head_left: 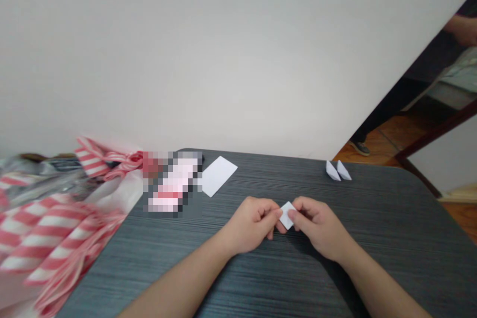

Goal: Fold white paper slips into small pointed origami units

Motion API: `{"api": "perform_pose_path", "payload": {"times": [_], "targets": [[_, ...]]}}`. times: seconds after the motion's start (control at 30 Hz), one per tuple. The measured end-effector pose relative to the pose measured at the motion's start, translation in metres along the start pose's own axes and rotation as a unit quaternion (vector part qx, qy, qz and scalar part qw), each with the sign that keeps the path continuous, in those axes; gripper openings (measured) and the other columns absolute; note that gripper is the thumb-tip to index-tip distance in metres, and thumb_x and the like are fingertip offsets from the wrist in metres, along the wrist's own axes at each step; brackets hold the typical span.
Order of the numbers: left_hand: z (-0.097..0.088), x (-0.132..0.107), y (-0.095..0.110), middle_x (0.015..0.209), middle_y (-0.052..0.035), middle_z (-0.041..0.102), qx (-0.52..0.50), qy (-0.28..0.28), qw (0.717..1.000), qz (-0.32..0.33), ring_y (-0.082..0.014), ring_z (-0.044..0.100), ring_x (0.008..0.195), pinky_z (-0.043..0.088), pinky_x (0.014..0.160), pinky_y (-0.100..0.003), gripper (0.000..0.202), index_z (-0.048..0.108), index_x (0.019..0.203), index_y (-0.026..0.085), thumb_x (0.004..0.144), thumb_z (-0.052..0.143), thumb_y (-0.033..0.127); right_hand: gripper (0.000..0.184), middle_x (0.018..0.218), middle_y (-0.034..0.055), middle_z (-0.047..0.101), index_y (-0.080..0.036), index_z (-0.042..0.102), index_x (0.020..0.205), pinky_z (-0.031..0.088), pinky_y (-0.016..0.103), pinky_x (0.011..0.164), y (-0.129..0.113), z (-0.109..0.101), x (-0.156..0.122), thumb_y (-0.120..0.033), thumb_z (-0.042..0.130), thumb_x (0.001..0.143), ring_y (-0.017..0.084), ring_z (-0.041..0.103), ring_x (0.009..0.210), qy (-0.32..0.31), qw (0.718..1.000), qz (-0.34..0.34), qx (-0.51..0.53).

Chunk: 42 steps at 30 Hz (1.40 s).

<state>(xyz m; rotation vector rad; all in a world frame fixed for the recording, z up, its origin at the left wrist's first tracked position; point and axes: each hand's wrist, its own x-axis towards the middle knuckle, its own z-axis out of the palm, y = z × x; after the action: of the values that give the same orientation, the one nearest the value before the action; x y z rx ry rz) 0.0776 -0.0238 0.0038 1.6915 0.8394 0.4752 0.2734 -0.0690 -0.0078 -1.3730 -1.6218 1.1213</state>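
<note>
Between my two hands is a small folded piece of white paper (287, 215), turned so that it looks like a diamond. My left hand (255, 222) pinches its left corner between thumb and fingers. On the opposite side my right hand (316, 224) grips it, with the thumb lying over its face. The fingers behind the paper are partly hidden. Beyond my right hand, two folded white paper shapes (338, 171) with pointed ends stand side by side. A flat white sheet of paper (219, 176) lies farther back on the left.
A pixelated object, perhaps a phone (173, 181), lies left of the sheet on the dark wood-grain table (238, 278). Red-and-white striped cloth (55, 231) and plastic bags crowd the left side. A pale wall (223, 59) rises behind. At the right, another person's shoe (359, 147) shows on the floor.
</note>
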Motion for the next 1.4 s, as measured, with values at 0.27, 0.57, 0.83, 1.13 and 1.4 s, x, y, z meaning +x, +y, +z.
{"api": "perform_pose_path", "payload": {"times": [0.27,0.57,0.83,1.13,1.4], "targets": [[-0.0013,0.0006,0.0010,0.057,-0.0003,0.063,-0.015,-0.005,1.000,0.012,-0.0098,0.053,0.049,0.040,0.051,-0.019,0.035,0.069,0.076,0.014,0.094,0.050,0.037,0.026,0.062,-0.0026,0.054,-0.018,0.055,0.068,0.038,0.024,0.057,-0.0016,-0.0003,0.0000,-0.030,0.056,0.092,0.012,0.047,0.059,0.006,1.000,0.002,-0.006],[-0.0009,0.0004,-0.0004,0.059,-0.0010,0.065,0.003,0.001,1.000,0.002,-0.0097,0.055,0.049,0.041,0.051,-0.019,0.037,0.069,0.075,0.014,0.095,0.049,0.038,0.021,0.065,-0.0018,0.057,-0.017,0.062,0.073,0.038,0.023,0.058,-0.0031,0.0012,0.0009,-0.027,0.057,0.090,0.012,0.049,0.060,-0.004,1.000,0.002,0.001],[0.0015,0.0007,-0.0053,0.068,-0.0044,0.070,-0.013,-0.008,1.000,0.016,-0.0091,0.056,0.052,0.042,0.051,-0.018,0.031,0.067,0.076,0.014,0.093,0.052,0.035,0.025,0.064,-0.0022,0.056,-0.018,0.058,0.068,0.038,0.023,0.059,-0.0069,-0.0018,0.0001,-0.027,0.056,0.091,0.013,0.049,0.062,-0.008,0.999,-0.013,-0.035],[-0.0002,0.0012,-0.0036,0.064,-0.0028,0.068,0.007,0.006,1.000,0.006,-0.0091,0.055,0.051,0.041,0.051,-0.018,0.039,0.065,0.073,0.015,0.097,0.046,0.039,0.023,0.059,-0.0033,0.055,-0.019,0.058,0.068,0.037,0.023,0.054,-0.0013,0.0000,0.0011,-0.028,0.056,0.090,0.012,0.049,0.055,-0.005,1.000,0.026,-0.003],[-0.0013,0.0015,-0.0020,0.057,-0.0016,0.064,0.008,0.021,1.000,0.010,-0.0094,0.053,0.048,0.040,0.050,-0.019,0.040,0.066,0.070,0.014,0.096,0.047,0.038,0.027,0.060,-0.0024,0.057,-0.018,0.060,0.069,0.038,0.024,0.057,-0.0014,-0.0050,-0.0004,-0.028,0.054,0.093,0.013,0.051,0.057,0.012,1.000,0.013,-0.016]]}}
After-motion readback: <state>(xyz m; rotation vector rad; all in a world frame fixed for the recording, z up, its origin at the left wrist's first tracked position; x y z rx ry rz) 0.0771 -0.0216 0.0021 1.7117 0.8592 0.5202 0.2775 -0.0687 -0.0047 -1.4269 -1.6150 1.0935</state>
